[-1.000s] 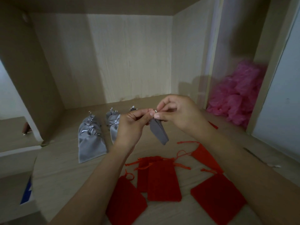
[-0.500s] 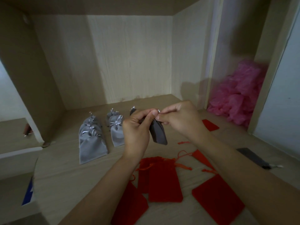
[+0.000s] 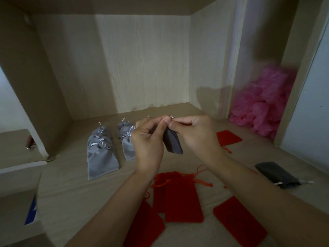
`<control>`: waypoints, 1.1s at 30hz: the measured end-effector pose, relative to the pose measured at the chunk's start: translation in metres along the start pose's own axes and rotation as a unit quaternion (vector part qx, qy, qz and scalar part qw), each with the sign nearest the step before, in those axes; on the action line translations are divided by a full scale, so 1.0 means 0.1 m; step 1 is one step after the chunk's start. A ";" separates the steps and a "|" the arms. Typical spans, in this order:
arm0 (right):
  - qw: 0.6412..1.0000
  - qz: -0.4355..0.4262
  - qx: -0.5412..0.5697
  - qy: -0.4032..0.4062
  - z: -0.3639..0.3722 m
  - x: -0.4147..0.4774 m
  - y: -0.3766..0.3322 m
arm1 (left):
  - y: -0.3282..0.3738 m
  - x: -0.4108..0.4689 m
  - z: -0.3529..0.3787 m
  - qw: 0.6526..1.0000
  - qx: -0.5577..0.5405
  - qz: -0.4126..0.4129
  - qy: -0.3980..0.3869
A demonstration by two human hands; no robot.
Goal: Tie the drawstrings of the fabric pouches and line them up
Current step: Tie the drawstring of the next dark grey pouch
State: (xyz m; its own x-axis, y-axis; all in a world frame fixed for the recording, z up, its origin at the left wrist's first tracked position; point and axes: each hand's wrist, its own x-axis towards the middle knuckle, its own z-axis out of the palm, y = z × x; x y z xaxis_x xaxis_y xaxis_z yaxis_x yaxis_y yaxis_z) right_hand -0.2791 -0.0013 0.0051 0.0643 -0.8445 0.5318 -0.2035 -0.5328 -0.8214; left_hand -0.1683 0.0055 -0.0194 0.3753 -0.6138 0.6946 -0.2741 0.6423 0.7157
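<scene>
**Head view.** The left hand [image 3: 147, 139] and right hand [image 3: 195, 134] meet in mid-air above the surface [image 3: 71, 193], with the pouch [image 3: 172, 143] hanging between them. It is dark grey.

- **Grip:** each hand's grip is closed to a pinch, thumb against forefinger, at the pouch's gathered neck. The two pinches touch. A silver drawstring [image 3: 171, 116] tip stands just above the fingertips. Which hand has cord and which has cloth cannot be told.
- **Pouch axis:** the long axis runs from the neck, at the grip, downward with a slight lean to the right. The closed bottom end points down and right, clear of the surface.
- **Left of the grip:** the tied pouches [image 3: 102, 154] are light grey and lie on the surface in two columns. Their necks point away from the person and carry silver bows. The nearer column [image 3: 128, 143] is just beside the left hand.
- **Below the grip, toward the person:** the red pouches [image 3: 183, 202] lie flat. Some overlap, and their orange cords are loose.
- **Right of the grip:** one red pouch [image 3: 229, 138] lies alone. Well beyond it a flat dark pouch [image 3: 276, 173] lies on the surface, its pale cord end pointing right.
- **Far right of the grip:** pink crumpled material [image 3: 263, 107] fills the neighbouring compartment.
</scene>
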 end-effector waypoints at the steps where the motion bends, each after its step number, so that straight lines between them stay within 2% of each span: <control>1: 1.000 -0.001 -0.002 0.000 0.00 0.00 0.01 | -0.01 0.00 0.00 1.000 0.006 0.003 -0.001; 5: 0.999 0.021 0.034 0.007 0.02 0.00 0.04 | -0.03 -0.01 0.02 1.000 -0.008 -0.011 -0.005; 13: 0.999 -0.016 -0.003 0.049 0.04 -0.03 0.06 | -0.01 -0.02 0.03 1.000 -0.001 -0.001 -0.005; 17: 0.999 0.039 0.012 0.003 0.00 0.03 0.03 | -0.01 -0.01 0.04 0.997 -0.054 -0.061 -0.015; 20: 0.993 0.087 0.040 -0.063 -0.12 0.08 -0.05 | 0.01 0.01 0.05 0.965 -0.185 -0.174 -0.064; 22: 0.990 0.098 0.044 -0.095 -0.20 0.10 -0.10 | -0.04 0.04 0.03 0.937 -0.253 -0.212 -0.119; 26: 0.987 0.101 0.028 -0.124 -0.26 0.13 -0.15 | -0.15 0.13 -0.03 0.909 -0.295 -0.204 -0.211; 33: 0.982 0.092 0.023 -0.165 -0.31 0.13 -0.23 | -0.09 0.17 -0.09 0.891 -0.317 -0.216 -0.242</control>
State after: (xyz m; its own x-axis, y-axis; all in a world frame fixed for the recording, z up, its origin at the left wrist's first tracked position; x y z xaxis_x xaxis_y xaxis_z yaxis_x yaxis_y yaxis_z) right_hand -0.3041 0.0015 0.0369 0.3448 -0.8948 0.2837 -0.1983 -0.3648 -0.9097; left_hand -0.1516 -0.0065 -0.0148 -0.1437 -0.8940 0.4245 0.4153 0.3349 0.8458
